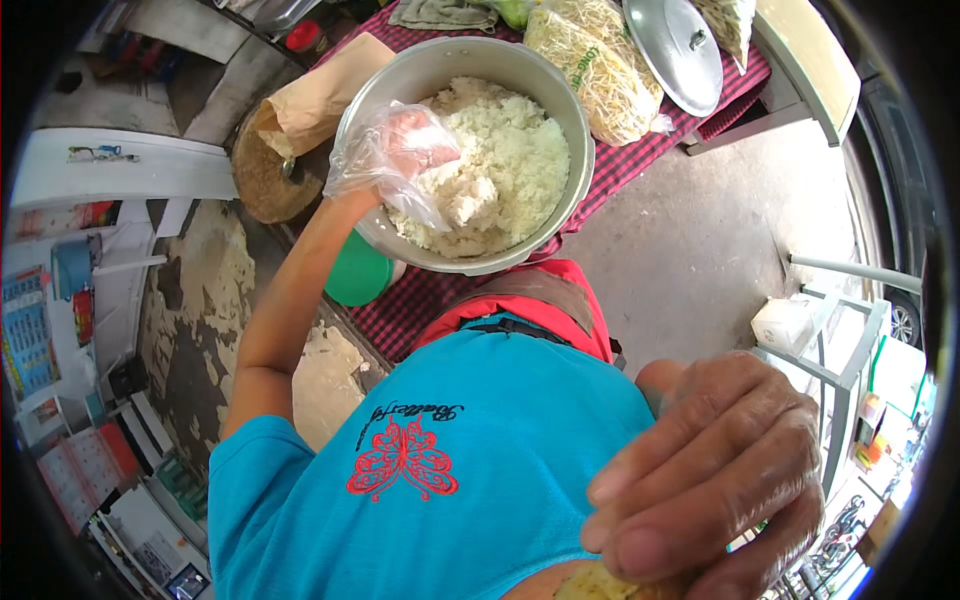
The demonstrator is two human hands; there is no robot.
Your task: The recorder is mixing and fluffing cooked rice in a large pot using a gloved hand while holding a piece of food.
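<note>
My left hand (420, 142), inside a loose clear plastic bag, reaches into a large metal pot (581, 180). Its fingers touch the white cooked rice (517, 150) that fills much of the pot; whether they grip any is unclear under the plastic. A loose clump of rice (472, 199) lies just beside the hand. Close to the camera, at lower right, my right hand (712, 465) is bare, with bent fingers around a yellowish piece of food (600, 581). The bottom edge of the picture cuts most of that piece off.
The pot stands on a red-and-black checked cloth (622, 165). Around it are a bag of bean sprouts (592, 75), a metal lid (675, 56), a brown paper bag (330, 90) on a round wooden board (262, 176), and a green lid (360, 270). A metal frame (840, 375) stands at right.
</note>
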